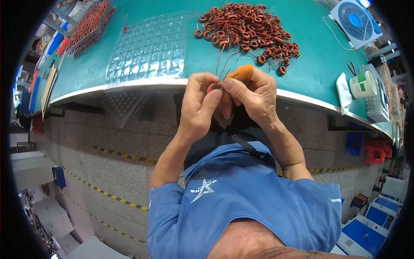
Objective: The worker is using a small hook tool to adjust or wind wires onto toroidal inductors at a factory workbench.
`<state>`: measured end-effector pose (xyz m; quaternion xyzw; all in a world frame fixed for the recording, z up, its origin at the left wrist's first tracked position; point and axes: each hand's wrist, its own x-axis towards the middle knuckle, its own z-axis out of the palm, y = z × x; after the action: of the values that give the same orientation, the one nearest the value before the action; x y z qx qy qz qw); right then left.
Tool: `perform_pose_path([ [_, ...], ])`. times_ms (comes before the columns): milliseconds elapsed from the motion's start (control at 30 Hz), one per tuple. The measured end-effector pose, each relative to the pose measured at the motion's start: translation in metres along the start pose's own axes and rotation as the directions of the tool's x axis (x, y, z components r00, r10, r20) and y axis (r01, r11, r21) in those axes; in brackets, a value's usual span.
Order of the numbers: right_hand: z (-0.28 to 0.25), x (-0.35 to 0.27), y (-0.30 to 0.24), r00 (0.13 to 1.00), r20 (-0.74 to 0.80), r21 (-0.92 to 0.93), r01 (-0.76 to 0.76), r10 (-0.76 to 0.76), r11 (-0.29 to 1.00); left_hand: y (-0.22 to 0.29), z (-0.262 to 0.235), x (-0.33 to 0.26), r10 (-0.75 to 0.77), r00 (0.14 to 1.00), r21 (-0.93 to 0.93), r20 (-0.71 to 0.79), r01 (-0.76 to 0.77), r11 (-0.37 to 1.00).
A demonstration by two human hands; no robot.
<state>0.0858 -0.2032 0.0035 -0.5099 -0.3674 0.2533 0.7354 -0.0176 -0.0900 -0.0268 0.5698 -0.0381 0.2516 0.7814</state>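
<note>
My left hand (pixel 199 103) and my right hand (pixel 252 93) meet just in front of the green table's (pixel 302 52) near edge. Together they pinch one small copper-wound ring coil (pixel 212 87), whose wire leads stick up toward the table. An orange cot (pixel 241 71) covers a fingertip of my right hand. A heap of the same copper coils (pixel 248 28) lies on the table beyond my hands.
A clear plastic blister tray (pixel 148 49) lies on the table left of the heap, and a rack of coils (pixel 88 26) stands at the far left. A small fan (pixel 355 21), a white container (pixel 363 84) and a cloth (pixel 343 93) are at the right.
</note>
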Motion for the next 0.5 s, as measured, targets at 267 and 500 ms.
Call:
perform_pose_path([
  [267,-0.005,0.009,0.016,0.993,-0.036,-0.002,-0.116,0.116,0.993,0.004,0.001,0.008,-0.141,0.986,0.087,-0.085,0.149,0.985],
  [500,0.009,0.013,0.023,0.986,-0.099,0.088,-0.124,0.132,0.988,-0.003,0.001,0.008,-0.067,0.978,-0.034,-0.198,0.062,0.998],
])
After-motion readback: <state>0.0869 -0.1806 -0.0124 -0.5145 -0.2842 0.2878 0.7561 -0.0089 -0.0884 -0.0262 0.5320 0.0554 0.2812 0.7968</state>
